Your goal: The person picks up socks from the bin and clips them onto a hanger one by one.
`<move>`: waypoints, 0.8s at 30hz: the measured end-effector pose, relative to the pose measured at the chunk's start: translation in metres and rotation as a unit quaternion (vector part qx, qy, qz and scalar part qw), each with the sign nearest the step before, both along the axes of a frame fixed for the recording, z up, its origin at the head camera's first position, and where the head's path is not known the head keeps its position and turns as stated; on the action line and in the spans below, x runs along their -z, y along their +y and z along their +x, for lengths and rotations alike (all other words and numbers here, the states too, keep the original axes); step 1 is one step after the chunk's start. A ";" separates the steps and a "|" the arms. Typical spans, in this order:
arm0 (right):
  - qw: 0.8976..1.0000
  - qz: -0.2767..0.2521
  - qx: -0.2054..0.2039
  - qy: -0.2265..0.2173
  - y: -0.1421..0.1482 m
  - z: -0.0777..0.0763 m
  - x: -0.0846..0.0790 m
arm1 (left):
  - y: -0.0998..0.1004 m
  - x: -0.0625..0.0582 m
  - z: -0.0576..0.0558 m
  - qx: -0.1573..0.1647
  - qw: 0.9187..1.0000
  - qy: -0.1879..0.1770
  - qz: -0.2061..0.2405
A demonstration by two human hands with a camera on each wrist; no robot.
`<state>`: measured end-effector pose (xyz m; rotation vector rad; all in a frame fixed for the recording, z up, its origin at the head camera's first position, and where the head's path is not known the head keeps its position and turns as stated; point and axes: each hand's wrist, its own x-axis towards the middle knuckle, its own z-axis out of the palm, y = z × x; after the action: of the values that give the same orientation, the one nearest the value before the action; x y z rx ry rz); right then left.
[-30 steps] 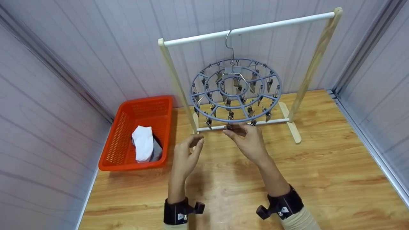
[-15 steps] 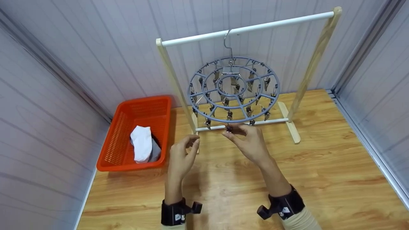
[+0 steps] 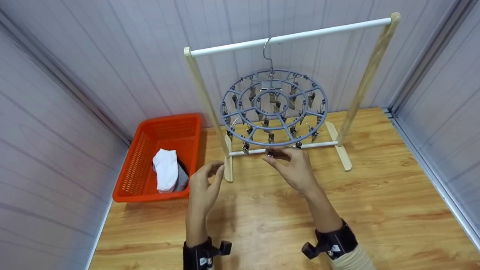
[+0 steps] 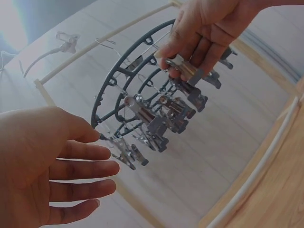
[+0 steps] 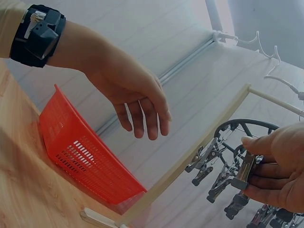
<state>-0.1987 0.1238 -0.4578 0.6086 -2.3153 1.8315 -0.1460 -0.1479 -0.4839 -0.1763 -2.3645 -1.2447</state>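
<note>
The thumb and fingers of the right hand (image 3: 294, 167) pinch 1 metal clip (image 3: 270, 153) below the near edge of the round hanger (image 3: 270, 85); whether that clip's mouth is parted, I cannot tell. The left hand (image 3: 202, 185) holds nothing: its fingers extend in a loose curve, in the air between the basket's right side and the hanger. For a sure hold, it seems best to set the thumb and fingertips squarely opposite each other on the clip's 2 handles and squeeze evenly, so it does not twist on its link. A light pull should do, since the hanger hangs from the white top rod (image 3: 322, 33) of the rack (image 3: 366, 82) and would probably swing or tip if tugged. The other clips (image 3: 245, 147) dangle close by, so the spare fingers are best tucked clear of them. Further out, left of the rack, stands the orange-red basket (image 3: 150, 197); in it, toward the near right corner, a white cloth piece (image 3: 165, 170), probably a sock, lies partly over a grey cloth piece (image 3: 181, 180). Basket and rack both stand on the wood-grain surface (image 3: 270, 232), toward its far edge.
</note>
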 end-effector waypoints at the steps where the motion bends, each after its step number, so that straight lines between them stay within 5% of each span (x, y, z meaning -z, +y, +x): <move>1: 1.000 0.000 -0.003 -0.002 0.000 0.000 0.000 | -0.002 0.001 0.001 -0.004 1.000 -0.001 0.000; 11: 1.000 0.009 -0.012 0.027 0.002 0.000 0.005 | -0.021 -0.001 -0.004 0.002 0.998 -0.028 -0.048; 20: 1.000 0.002 -0.012 0.011 0.002 -0.001 0.003 | -0.047 -0.026 -0.027 -0.030 0.983 -0.093 -0.152; 24: 1.000 0.008 -0.015 0.013 0.002 -0.002 0.001 | -0.060 -0.035 -0.039 -0.019 0.978 -0.091 -0.188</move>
<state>-0.2009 0.1254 -0.4591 0.6686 -2.3183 1.8079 -0.1850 -0.2081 -0.4488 -0.1399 -2.7331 -0.8127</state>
